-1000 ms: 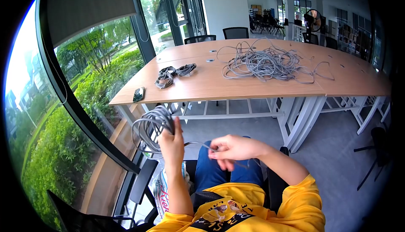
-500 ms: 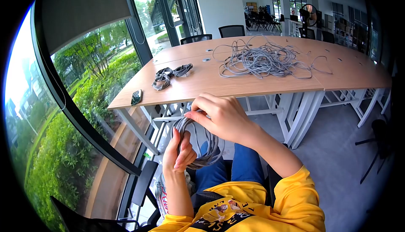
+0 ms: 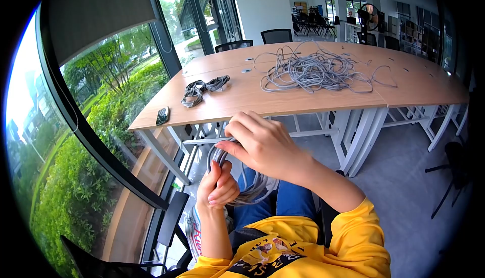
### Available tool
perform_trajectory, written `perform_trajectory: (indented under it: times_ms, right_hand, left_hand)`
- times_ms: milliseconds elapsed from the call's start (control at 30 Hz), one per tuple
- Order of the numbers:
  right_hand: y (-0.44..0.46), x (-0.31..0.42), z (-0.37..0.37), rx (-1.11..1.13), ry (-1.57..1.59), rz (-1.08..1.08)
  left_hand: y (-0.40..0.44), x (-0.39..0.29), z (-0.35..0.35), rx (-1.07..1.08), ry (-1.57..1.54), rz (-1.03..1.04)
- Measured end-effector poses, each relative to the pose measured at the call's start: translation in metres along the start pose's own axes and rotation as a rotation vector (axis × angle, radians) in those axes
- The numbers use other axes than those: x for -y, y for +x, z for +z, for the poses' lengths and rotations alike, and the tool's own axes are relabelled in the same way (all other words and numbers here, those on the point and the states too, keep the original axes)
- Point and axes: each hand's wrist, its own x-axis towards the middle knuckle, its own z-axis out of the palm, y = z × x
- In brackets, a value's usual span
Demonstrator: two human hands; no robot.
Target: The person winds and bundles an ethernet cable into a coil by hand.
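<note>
A coil of grey cable (image 3: 251,191) hangs above my lap, in front of the table edge. My left hand (image 3: 218,186) is wrapped round the coil's left side, thumb up. At the top of the coil, my right hand (image 3: 257,141) grips the cable with thumb and bent fingers, and the back of this hand hides part of the loops. On the table lies a large loose tangle of grey cable (image 3: 314,71). Left of it is a smaller bundle of grey cable (image 3: 201,92), gathered into a twisted shape.
A phone (image 3: 162,116) lies at the left corner of the wooden table (image 3: 262,105). White table legs (image 3: 359,139) stand beyond my knees. Black chairs (image 3: 277,36) are at the far side. A large window (image 3: 108,106) runs along my left, beside a chair armrest (image 3: 173,218).
My right hand has moved slightly down and left, with its thumb now over the top of the coil. The coil has tilted and looks narrower. My left hand keeps its hold.
</note>
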Motion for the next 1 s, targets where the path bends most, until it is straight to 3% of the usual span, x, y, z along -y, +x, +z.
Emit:
perform_trajectory:
  times_ms: [67,200,267,333,400,467,500,533,600,633,667,733,833,1000]
  right_hand:
    - [-0.007,0.003,0.006,-0.005,-0.029,0.113]
    - [-0.021,-0.013,0.007,0.258,0.05,0.173]
    - [-0.023,-0.014,0.009,0.198,0.04,0.101]
    - [-0.02,-0.007,0.009,-0.003,0.074,0.089]
    - [-0.025,0.0,0.008,0.025,0.115,0.152]
    - [-0.03,0.002,0.01,0.029,0.325,0.354]
    - [-0.036,-0.004,0.022,-0.061,0.363,0.35]
    - [-0.035,-0.004,0.018,-0.062,0.361,0.351]
    - [-0.033,-0.004,0.006,0.265,0.578,0.587]
    - [-0.034,-0.003,0.012,0.124,0.621,0.583]
    - [-0.034,-0.003,0.01,0.123,0.621,0.583]
    - [-0.027,-0.002,0.0,0.257,0.535,0.738]
    - [-0.024,-0.003,-0.002,0.187,0.496,0.698]
    - [-0.025,-0.012,-0.001,0.234,0.361,0.638]
  left_hand:
    - [0.001,0.001,0.001,0.087,0.003,0.003]
    - [0.0,0.003,-0.004,0.195,-0.09,-0.054]
    - [-0.001,0.005,-0.006,0.227,-0.024,-0.05]
    - [-0.003,0.005,-0.001,0.202,-0.022,-0.058]
    - [-0.005,0.003,0.0,0.094,0.198,-0.065]
    - [-0.006,0.003,-0.001,0.143,0.174,-0.041]
    - [-0.005,0.004,0.0,0.212,0.134,-0.042]
    - [-0.005,0.006,0.001,0.278,0.09,-0.045]
    - [-0.004,0.006,-0.002,0.288,0.072,-0.049]
    - [-0.002,0.005,-0.002,0.316,0.016,-0.04]
    - [0.0,0.004,-0.002,0.344,-0.04,-0.032]
    - [0.003,0.001,-0.002,0.321,-0.034,-0.026]
    - [0.001,-0.001,0.0,-0.026,0.057,0.029]
    - [0.001,0.001,0.005,-0.183,0.02,0.049]
